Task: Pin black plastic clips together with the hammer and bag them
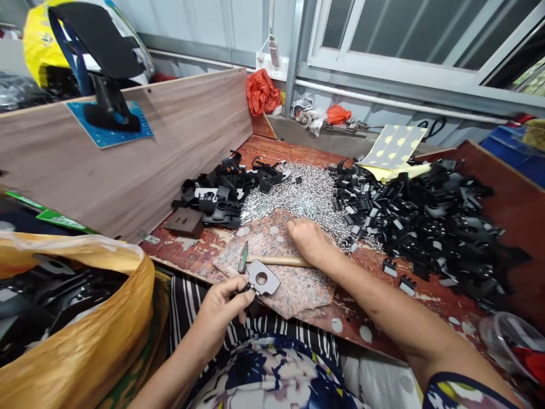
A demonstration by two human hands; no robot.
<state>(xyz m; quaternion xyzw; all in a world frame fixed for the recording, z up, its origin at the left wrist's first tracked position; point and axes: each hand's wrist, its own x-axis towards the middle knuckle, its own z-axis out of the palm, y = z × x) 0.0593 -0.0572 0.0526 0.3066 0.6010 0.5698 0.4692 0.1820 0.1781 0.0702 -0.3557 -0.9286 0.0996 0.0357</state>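
Note:
My left hand (232,298) pinches a dark part with a flat grey plate (269,279) that has a round hole, near the front edge of the speckled stone slab (306,289). A hammer (276,261) lies on the slab, its greenish head beside the plate and its wooden handle running toward my right wrist. My right hand (307,238) is closed above the slab, beside the heap of small shiny metal pins (298,190). Whatever its fingers hold is too small or hidden to make out.
Black clips (409,221) are piled at the right, and black parts (219,196) at the back left near a brown block (184,222). An orange bag (128,318) of parts stands at the left. A wooden board (170,125) walls the left side.

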